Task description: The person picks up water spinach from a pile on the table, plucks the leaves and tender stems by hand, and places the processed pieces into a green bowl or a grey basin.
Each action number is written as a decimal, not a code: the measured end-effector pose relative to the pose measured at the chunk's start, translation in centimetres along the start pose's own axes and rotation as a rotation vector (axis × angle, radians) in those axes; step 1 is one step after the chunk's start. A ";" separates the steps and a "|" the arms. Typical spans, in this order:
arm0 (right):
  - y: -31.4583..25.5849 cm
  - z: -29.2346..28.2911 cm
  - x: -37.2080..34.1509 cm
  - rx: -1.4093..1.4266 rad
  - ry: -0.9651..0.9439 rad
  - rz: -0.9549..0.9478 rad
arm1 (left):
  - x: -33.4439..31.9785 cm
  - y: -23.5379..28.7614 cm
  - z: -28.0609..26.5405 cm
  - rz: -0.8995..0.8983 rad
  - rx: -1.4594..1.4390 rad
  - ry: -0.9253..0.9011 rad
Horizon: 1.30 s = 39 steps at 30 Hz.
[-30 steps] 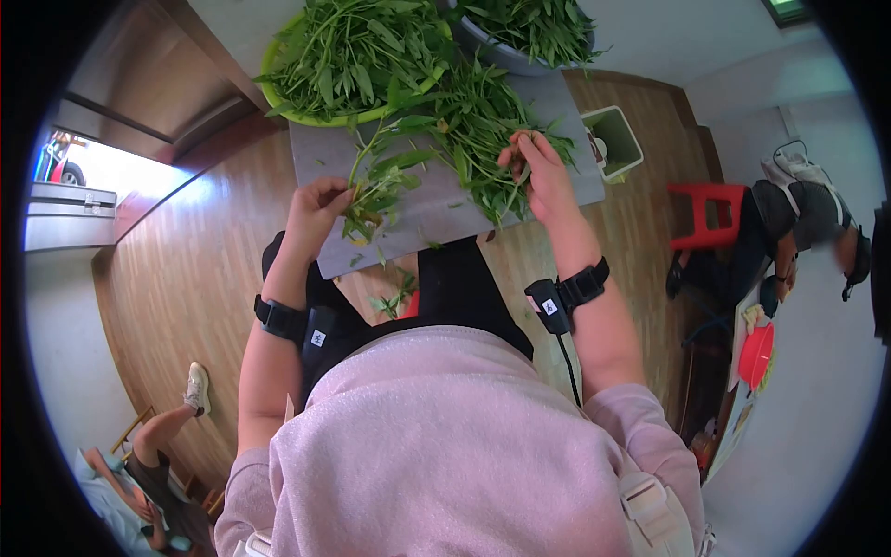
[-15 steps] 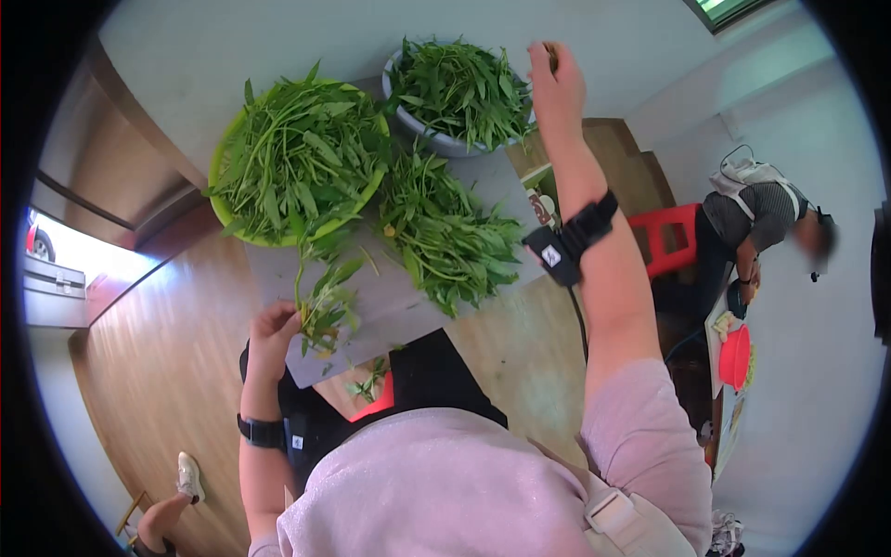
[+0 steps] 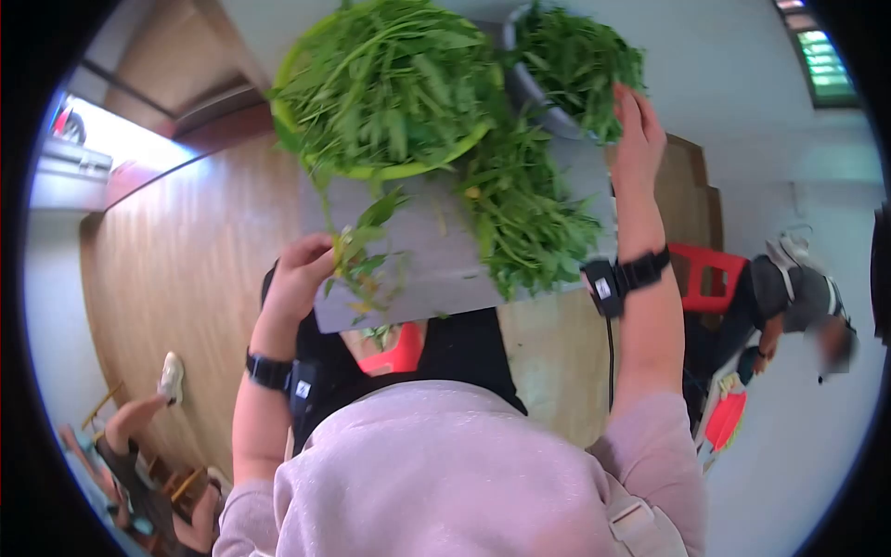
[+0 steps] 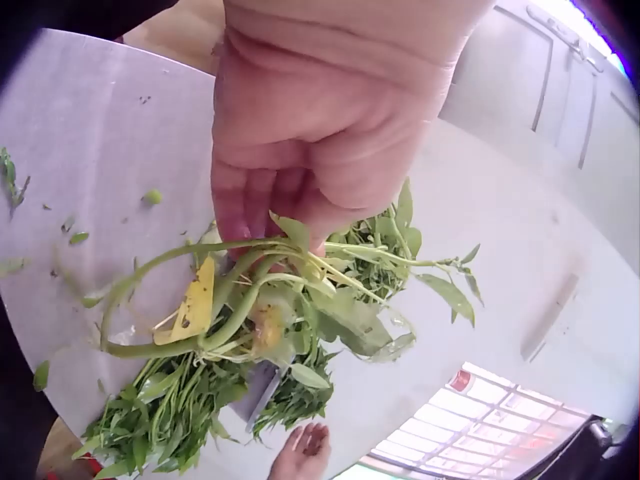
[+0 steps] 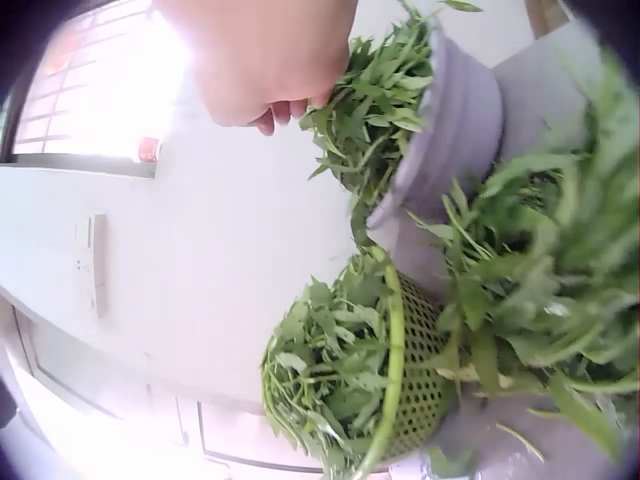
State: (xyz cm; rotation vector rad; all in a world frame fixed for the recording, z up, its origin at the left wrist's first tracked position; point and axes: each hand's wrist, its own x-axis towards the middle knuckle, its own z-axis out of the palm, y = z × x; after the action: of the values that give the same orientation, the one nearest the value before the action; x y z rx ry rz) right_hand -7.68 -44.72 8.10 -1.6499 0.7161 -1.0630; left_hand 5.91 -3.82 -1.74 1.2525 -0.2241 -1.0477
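My left hand (image 3: 301, 277) pinches a few leafy green stems (image 4: 235, 320) over the table's near left part; in the left wrist view a spotted yellow leaf (image 4: 197, 303) hangs among them. Raised at the far right, my right hand (image 3: 639, 148) has loosely bent fingers beside the greens (image 3: 575, 70) heaped in a grey-purple basin (image 5: 468, 110). Nothing shows in its palm in the left wrist view. Between the hands a loose pile of leafy greens (image 3: 529, 218) lies on the grey table (image 3: 432, 255).
A yellow-green perforated basket (image 5: 415, 370) heaped with greens stands at the table's back left. Scraps (image 4: 78, 238) dot the tabletop. Below are a red plastic object (image 3: 399, 353) between my legs and a red stool (image 3: 705, 278) to the right, with a person (image 3: 803, 302) beyond.
My right hand went from the loose pile up past the basin, then came back lower beside it. My left hand keeps its stems at the near left. The head view has shifted.
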 end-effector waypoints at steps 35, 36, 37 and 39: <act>3.0 -2.6 -22.4 0.272 -0.174 0.581 | -2.2 0.7 1.5 0.078 -0.172 -0.068; 2.6 -2.3 -22.6 0.251 -0.233 0.564 | -2.3 0.7 1.6 0.076 -0.172 -0.068; 2.0 -1.9 -22.7 0.250 -0.232 0.565 | -2.3 0.6 1.8 0.074 -0.173 -0.051; 0.3 -0.6 -23.0 0.247 -0.445 0.489 | -2.2 0.5 2.3 0.072 -0.174 -0.034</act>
State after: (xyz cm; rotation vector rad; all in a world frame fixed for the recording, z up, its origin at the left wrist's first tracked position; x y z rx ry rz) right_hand -18.29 -25.61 0.96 -1.3352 0.6154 -0.3967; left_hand 3.43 -3.72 0.32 1.0635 -0.1981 -1.0053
